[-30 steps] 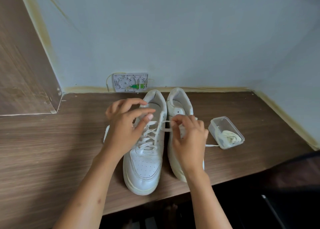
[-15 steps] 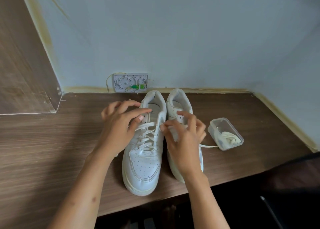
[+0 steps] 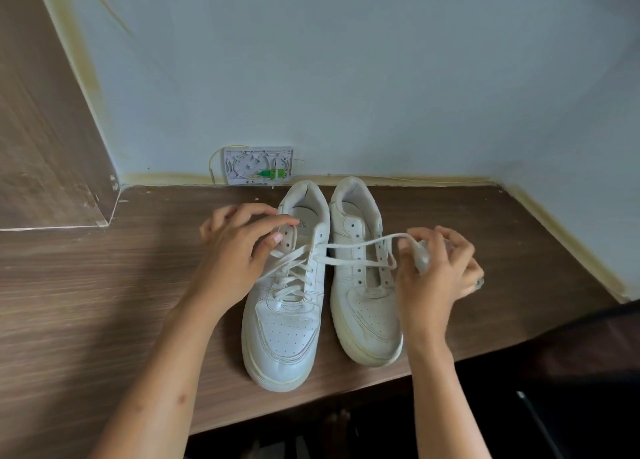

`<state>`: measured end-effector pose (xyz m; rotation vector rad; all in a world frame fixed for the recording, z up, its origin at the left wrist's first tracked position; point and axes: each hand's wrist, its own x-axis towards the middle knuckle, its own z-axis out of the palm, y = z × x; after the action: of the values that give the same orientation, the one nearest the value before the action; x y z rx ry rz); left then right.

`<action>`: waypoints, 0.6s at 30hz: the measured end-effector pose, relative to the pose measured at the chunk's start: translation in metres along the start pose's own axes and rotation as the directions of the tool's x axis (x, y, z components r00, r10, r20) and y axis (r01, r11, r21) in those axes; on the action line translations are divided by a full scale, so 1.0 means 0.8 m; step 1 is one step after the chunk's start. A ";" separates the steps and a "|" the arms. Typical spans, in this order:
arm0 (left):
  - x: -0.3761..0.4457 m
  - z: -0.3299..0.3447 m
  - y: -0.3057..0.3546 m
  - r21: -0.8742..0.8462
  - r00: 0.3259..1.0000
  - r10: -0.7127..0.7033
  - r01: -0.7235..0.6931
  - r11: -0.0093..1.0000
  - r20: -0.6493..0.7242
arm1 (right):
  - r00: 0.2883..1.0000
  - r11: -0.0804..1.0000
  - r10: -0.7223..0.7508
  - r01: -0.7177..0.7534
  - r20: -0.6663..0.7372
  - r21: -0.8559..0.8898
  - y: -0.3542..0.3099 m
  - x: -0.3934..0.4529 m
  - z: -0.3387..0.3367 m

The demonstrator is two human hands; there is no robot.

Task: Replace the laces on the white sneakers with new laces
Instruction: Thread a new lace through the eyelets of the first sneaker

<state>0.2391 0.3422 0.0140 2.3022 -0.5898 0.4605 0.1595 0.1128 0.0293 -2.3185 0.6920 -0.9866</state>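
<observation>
Two white sneakers stand side by side on the wooden desk, toes towards me. The left sneaker is laced up to its middle eyelets with a white lace. The right sneaker has bare eyelets. My left hand rests on the left sneaker's left upper side, its fingers curled over the eyelet flap. My right hand grips the lace's end, drawn out to the right across the right sneaker. The container of laces is hidden behind my right hand.
A white wall socket plate with a green part sits at the desk's back edge behind the sneakers. A wooden side panel rises at the left. The desk's front edge runs just below the sneakers' toes, with dark floor beneath.
My right hand has moved from over the left sneaker's eyelets out to the right, pulling a length of lace across the right sneaker. My left hand has stayed on the left sneaker.
</observation>
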 end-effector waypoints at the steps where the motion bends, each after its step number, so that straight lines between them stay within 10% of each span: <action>1: 0.000 -0.001 0.000 -0.003 1.000 -0.002 0.002 1.000 0.000 | 0.998 0.999 -0.049 0.049 0.038 0.011 -0.007 -0.004 0.004; 9: 0.000 -0.001 0.000 -0.011 1.000 -0.018 0.018 1.000 -0.005 | 0.919 0.937 -0.341 0.348 0.195 -0.001 -0.044 -0.046 0.036; 18: -0.001 -0.004 0.001 -0.025 0.999 -0.025 0.025 0.999 0.023 | 0.990 0.993 0.101 -0.106 -0.101 -0.045 0.011 0.010 -0.010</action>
<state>0.2377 0.3442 0.0165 2.2908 -0.5741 0.4132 0.1561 0.0995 0.0324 -2.2635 0.8775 -1.0521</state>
